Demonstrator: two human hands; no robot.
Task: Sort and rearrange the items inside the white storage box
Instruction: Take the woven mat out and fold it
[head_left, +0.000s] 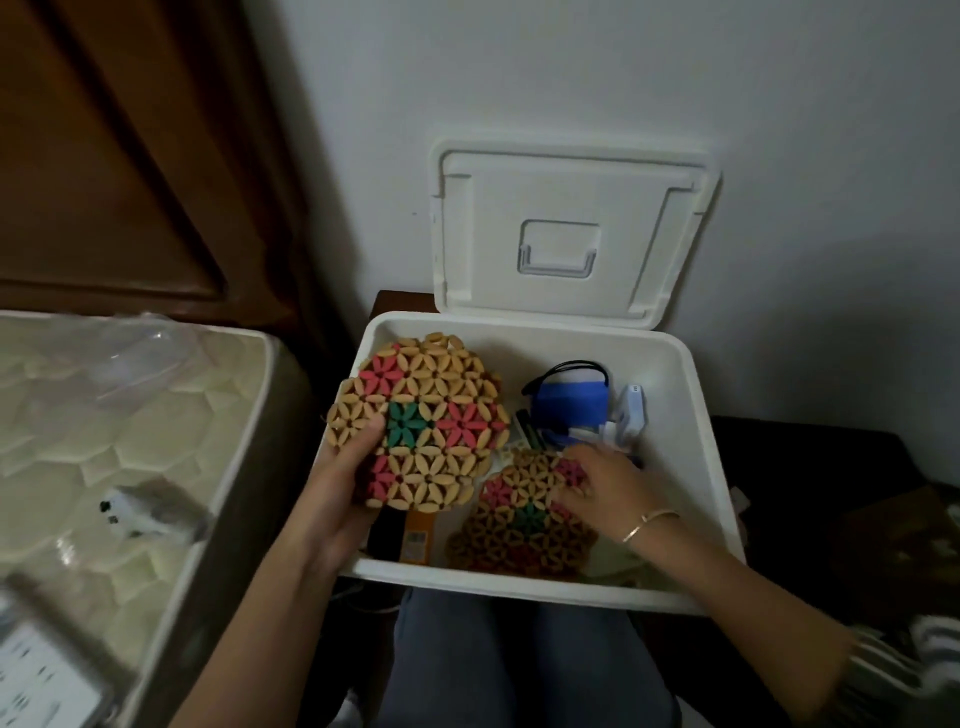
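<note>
- So, the sorting looks barely started to me: my left hand (347, 486) grips a round woven mat of tan bamboo beads with pink and green flowers (422, 423), thumb on its face, fingers curled behind, lifted over the left side of the open white plastic storage box (693, 415).
- My right hand (597, 480) rests spread on a second flowered bamboo mat (519, 525) lying low near the front; whether my fingers pinch its edge, I cannot tell.
- Left to order: a blue pouch with black cord (569, 397), small white gadgets (631, 410) beside it, and an orange-and-black packet (405, 535) under the raised mat.
- Nearby, the hinged lid (571, 234) leans on the wall; a quilted mattress (104, 426) sits to my left.
</note>
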